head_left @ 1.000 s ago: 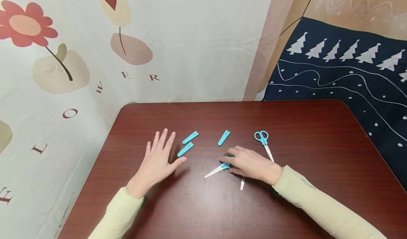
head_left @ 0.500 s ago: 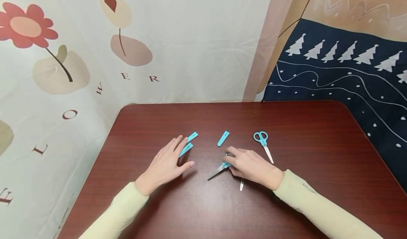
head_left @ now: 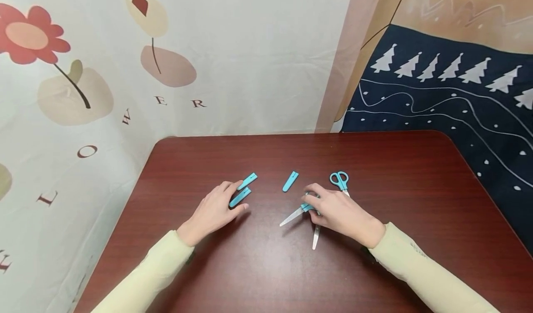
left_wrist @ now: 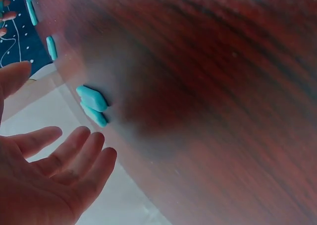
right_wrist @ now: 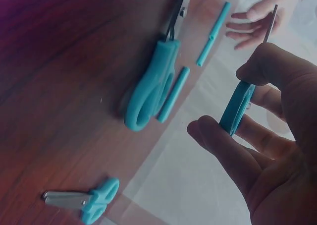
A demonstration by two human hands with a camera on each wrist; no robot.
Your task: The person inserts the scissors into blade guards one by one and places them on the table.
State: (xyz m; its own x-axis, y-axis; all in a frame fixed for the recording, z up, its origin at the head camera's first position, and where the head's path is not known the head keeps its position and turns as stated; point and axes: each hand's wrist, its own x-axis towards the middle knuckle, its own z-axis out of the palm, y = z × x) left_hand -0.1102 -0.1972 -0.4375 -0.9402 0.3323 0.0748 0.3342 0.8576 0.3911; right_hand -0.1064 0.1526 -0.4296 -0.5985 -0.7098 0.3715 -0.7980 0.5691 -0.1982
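Note:
My right hand point(head_left: 342, 213) pinches the blue handle of a pair of scissors point(head_left: 293, 216) above the table, its blades pointing left and toward me. In the right wrist view the thumb and fingers hold that handle point(right_wrist: 235, 108). Under this hand lies a second pair of scissors point(head_left: 315, 239), partly hidden in the head view, blades toward me. A third pair point(head_left: 339, 181) lies behind the right hand. My left hand point(head_left: 211, 213) hovers with loosely bent fingers beside two blue blade covers, a nearer one point(head_left: 240, 197) and a farther one point(head_left: 248, 181); the left wrist view shows a gap to both.
A third blue blade cover point(head_left: 290, 181) lies on the brown table point(head_left: 250, 266) between the hands, farther back. Behind the table hangs a pale flowered curtain point(head_left: 250, 63), with a dark blue printed cloth point(head_left: 437, 95) at the right.
My left hand has moved right to the two covers, and its spread fingers have relaxed. My right hand has shifted slightly right with the scissors, uncovering more of the pair beneath.

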